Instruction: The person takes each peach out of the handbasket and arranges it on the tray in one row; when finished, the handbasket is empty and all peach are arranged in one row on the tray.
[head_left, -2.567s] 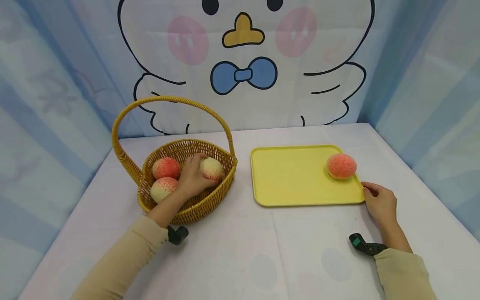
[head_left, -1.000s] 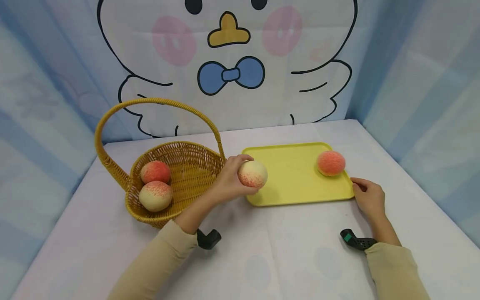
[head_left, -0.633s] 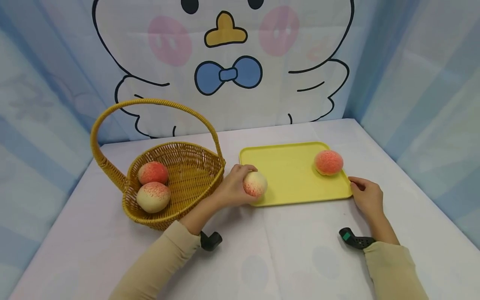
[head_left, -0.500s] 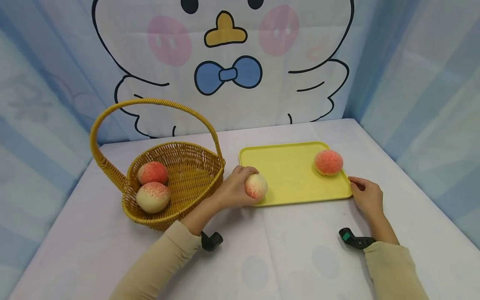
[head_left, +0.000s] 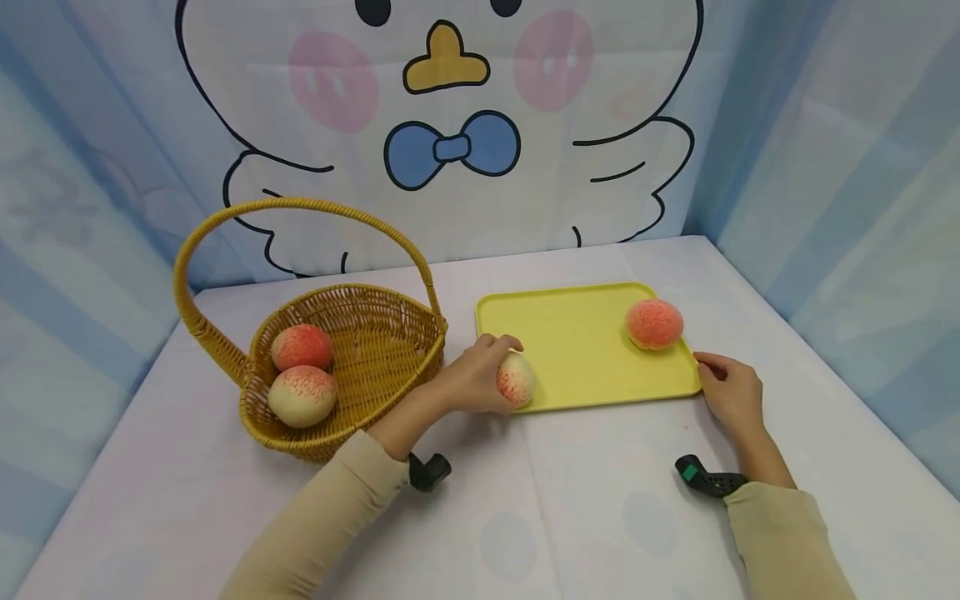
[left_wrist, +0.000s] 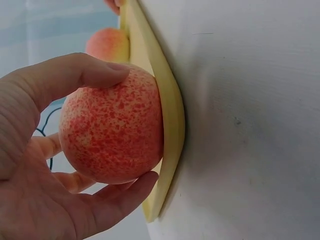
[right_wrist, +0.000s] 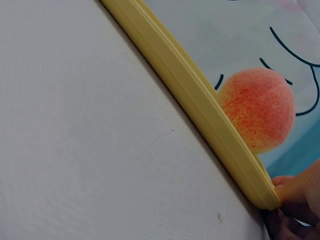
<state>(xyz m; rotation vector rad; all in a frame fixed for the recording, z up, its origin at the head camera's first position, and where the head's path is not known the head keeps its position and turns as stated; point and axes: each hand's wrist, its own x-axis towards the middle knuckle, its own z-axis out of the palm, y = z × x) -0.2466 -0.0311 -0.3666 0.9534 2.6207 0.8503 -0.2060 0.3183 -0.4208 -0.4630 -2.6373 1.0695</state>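
My left hand [head_left: 476, 375] has its thumb and fingers around a pale peach with red speckles [head_left: 517, 380]. In the left wrist view this peach [left_wrist: 112, 130] sits at the near left corner of the yellow tray [head_left: 577, 350], against its rim, with the thumb on one side and fingertips on the other. At the tray's near right corner, my right hand [head_left: 735, 400] pinches the rim between thumb and fingers. A pinkish-orange peach [head_left: 654, 324] lies at the tray's right end, apart from both hands.
Left of the tray stands a wicker basket [head_left: 435, 367] with a tall arched handle [head_left: 315, 202]. Inside, on its left side, lie a red peach [head_left: 302, 347] and a paler one [head_left: 303, 396]. A patterned curtain [head_left: 525, 208] hangs behind the white-covered table [head_left: 570, 500].
My left hand lifted the pale peach out of the basket, carried it right and lowered it onto the tray's near left corner. The right hand stays at the tray; the whole view shifted slightly.
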